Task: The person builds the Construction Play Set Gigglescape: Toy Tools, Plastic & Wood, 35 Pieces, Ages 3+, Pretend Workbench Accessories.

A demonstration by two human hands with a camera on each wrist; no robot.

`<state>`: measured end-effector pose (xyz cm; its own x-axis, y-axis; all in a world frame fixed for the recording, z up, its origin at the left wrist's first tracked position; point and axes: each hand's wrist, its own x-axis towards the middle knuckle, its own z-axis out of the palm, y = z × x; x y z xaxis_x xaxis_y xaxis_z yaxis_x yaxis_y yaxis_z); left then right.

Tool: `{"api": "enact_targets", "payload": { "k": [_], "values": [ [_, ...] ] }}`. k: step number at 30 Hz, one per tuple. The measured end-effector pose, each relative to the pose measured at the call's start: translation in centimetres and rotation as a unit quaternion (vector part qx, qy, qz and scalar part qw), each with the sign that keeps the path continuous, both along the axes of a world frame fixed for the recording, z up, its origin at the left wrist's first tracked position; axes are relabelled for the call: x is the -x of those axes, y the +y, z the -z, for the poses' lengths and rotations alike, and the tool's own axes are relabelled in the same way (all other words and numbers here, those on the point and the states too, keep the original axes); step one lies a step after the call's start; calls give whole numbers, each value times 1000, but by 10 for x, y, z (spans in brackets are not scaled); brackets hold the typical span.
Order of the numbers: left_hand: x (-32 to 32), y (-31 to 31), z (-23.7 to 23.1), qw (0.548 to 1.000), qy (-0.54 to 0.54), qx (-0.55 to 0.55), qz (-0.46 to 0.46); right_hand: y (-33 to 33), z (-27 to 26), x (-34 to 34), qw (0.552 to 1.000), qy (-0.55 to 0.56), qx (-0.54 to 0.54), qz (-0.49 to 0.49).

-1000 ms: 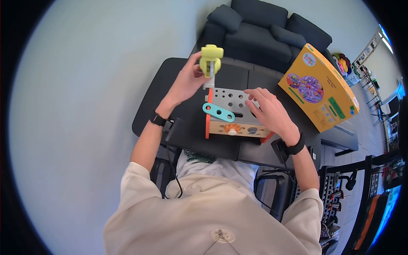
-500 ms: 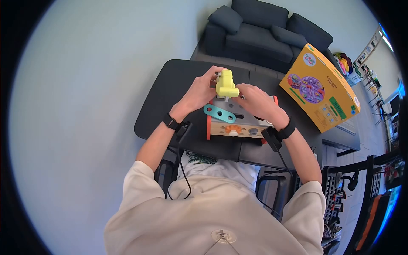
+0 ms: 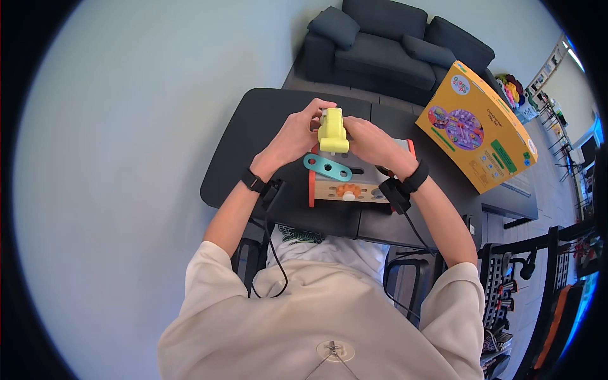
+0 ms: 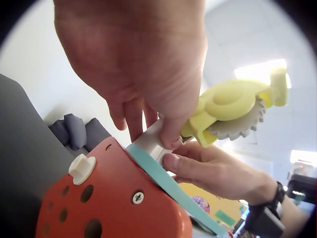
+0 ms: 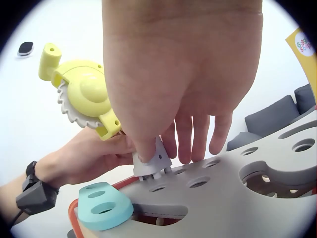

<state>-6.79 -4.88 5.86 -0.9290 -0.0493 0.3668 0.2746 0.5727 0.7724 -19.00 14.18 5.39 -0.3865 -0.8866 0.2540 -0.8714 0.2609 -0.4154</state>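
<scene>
A yellow toy circular saw with a grey toothed blade stands over the toy workbench. Its pale base has short pegs underneath, right at the holes of the bench's grey top. My left hand pinches this base from the left, thumb in front. From the right, my right hand grips the same base, its thumb pressed on the front face. A teal strip with holes lies on the bench's left front corner. An orange gear sits on the wooden front.
Red panels end the bench; a white plastic nut sticks out from the left one. It stands on a black table. A large yellow box stands at the right, with a dark sofa beyond.
My left hand has brought the saw down and right from beyond the bench's left corner to over its top. My right hand has moved left from the bench top and taken hold too.
</scene>
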Motion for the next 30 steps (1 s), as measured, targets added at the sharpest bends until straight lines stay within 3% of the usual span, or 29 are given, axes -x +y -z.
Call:
{"api": "enact_targets", "payload": {
  "k": [9, 16, 19, 21, 30],
  "values": [
    [3, -3, 18, 999, 30, 38, -13, -2, 2, -3, 1000, 18, -17, 2],
    [3, -4, 3, 995, 43, 92, 12, 4, -4, -6, 999, 30, -36, 7],
    [3, -6, 3, 993, 22, 113, 4, 25, -6, -10, 997, 58, -44, 1],
    [4, -10, 3, 991, 64, 113, 23, 46, -6, -8, 998, 39, 10, 54],
    [8, -40, 4, 990, 64, 128, -1, 134, -25, -17, 987, 33, -1, 158]
  ]
}}
